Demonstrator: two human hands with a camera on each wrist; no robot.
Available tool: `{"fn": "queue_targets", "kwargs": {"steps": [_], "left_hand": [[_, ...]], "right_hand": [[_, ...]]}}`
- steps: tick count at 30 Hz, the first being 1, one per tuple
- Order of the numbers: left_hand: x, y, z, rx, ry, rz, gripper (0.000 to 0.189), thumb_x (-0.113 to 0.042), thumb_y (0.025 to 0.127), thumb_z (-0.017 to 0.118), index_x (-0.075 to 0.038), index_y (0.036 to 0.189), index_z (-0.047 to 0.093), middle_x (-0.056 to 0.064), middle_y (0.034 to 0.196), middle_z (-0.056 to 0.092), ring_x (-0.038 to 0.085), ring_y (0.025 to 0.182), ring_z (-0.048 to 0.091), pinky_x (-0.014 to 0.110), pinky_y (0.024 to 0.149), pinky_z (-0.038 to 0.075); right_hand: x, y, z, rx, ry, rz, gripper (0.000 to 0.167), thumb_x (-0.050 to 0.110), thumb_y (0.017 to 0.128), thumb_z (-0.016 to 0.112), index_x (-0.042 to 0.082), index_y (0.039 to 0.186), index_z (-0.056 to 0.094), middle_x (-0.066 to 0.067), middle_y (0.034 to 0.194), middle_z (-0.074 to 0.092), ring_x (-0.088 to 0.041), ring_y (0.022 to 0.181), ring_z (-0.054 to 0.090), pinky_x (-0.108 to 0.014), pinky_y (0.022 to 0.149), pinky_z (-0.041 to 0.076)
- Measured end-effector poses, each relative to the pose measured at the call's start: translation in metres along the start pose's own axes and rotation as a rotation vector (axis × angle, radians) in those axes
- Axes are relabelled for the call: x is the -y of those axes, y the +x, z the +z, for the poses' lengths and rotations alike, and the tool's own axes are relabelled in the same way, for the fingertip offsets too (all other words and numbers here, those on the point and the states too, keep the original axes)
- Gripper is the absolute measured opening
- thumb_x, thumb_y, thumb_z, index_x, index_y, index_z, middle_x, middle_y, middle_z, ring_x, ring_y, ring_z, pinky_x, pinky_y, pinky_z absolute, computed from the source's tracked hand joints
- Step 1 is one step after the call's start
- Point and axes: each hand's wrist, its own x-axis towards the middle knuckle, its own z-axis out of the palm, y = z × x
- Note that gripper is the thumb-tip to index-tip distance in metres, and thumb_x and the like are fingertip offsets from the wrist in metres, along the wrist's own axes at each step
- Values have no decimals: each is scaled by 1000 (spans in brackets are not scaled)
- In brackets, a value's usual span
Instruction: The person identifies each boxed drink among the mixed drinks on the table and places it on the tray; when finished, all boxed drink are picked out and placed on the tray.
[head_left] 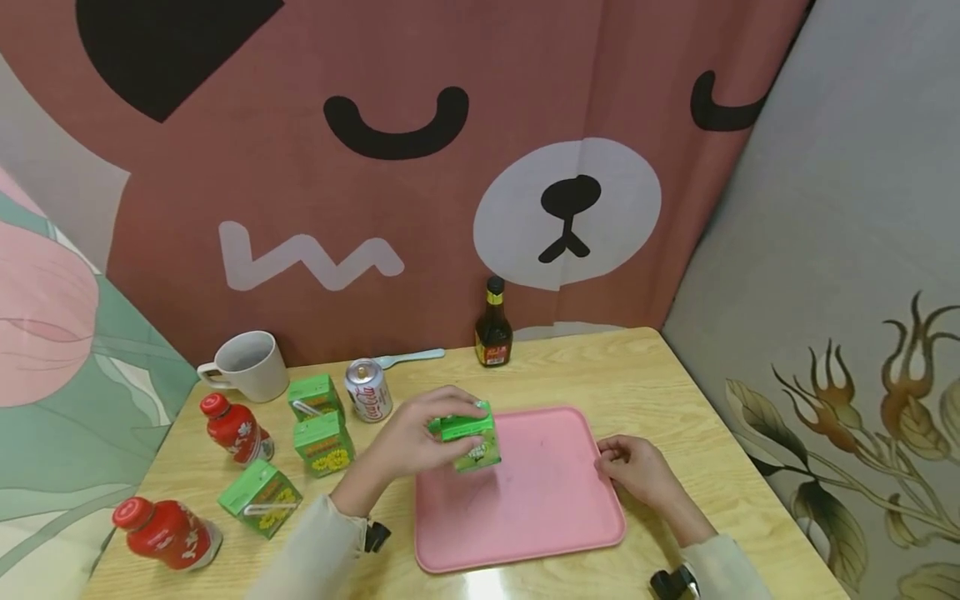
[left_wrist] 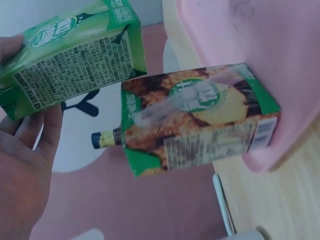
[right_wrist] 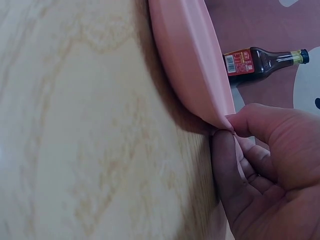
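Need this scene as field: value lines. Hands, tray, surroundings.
left hand: holds green carton above the pink tray
right hand: fingers pinch the tray's right edge
tray contents: pineapple-print carton, upright near the far-left corner, best seen in left wrist view
left of tray: three more green cartons, two red bottles, mug, can
beyond tray: dark bottle, pale utensil
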Motion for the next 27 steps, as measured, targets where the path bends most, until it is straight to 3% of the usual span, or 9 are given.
{"fn": "queue_targets", "kwargs": {"steps": [9, 18, 27], "left_hand": [[17, 24, 14, 48, 16, -24, 29, -21, 87, 84, -20, 115, 78, -7, 115, 67, 11, 104, 64, 31, 85, 55], [25, 35, 23, 89, 115, -114, 30, -27, 87, 84, -29, 116, 76, -16, 118, 64, 4, 109, 61, 30, 85, 54], [36, 46, 31, 177, 183, -167, 30, -29, 88, 83, -28, 117, 76, -16, 117, 65, 3, 109, 60, 32, 91, 52]], "right_hand": [[-1, 3, 0, -1, 1, -14, 23, 5, 88, 75, -2, 109, 71, -4, 87, 66, -18, 77, 61, -28, 63, 54], [-1, 2, 1, 10, 34, 18, 23, 4, 90, 74, -4, 112, 69, -6, 88, 66, -18, 77, 62, -30, 62, 56], [-3, 1, 2, 5, 37, 19, 24, 5, 89, 74, -3, 112, 69, -5, 88, 65, -18, 77, 61, -29, 62, 55]]}}
